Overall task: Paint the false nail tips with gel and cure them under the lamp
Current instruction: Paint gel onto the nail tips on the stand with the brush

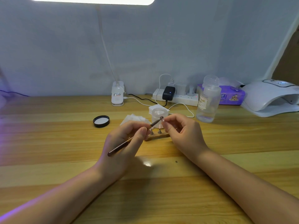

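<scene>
Head view, landmark: the clear jar [158, 116] standing open at mid-table; every place below is given from it.
Head view, nail tip: a small pale false nail tip [163, 120] is held up just in front of the jar, at its right edge, above the table [48, 143].
Head view, brush: a dark, slim brush [129, 139] runs on a slant from low and left of the jar up to the jar's front, where its dark head meets the nail tip; whether bristles actually touch the tip is too small to tell.
Head view, key relation: the tip lies right of the brush head, so the stroke would run along the brush's long axis, up and rightward; both hands are about equally near, meeting in front of the jar.
Head view, left grip: the left hand [124, 143] pinches the brush between thumb and curled fingers, pen fashion, near the ferrule end.
Head view, right grip: the right hand [181, 133] has its fingers curled, pinching the nail tip or its stand at the fingertips; which of the two is not clear.
Head view, holder: a wooden strip [157, 136] with small metal stands lies just in front of the jar, under the hands.
Head view, lamp: the white curing lamp [271, 97] sits far right of the jar, near the wall.
Head view, others: a black lid [101, 121] lies left of the jar; a pump bottle [207, 101] stands to its right.
Judgement: painting looks to be under way, curing not yet done.
</scene>
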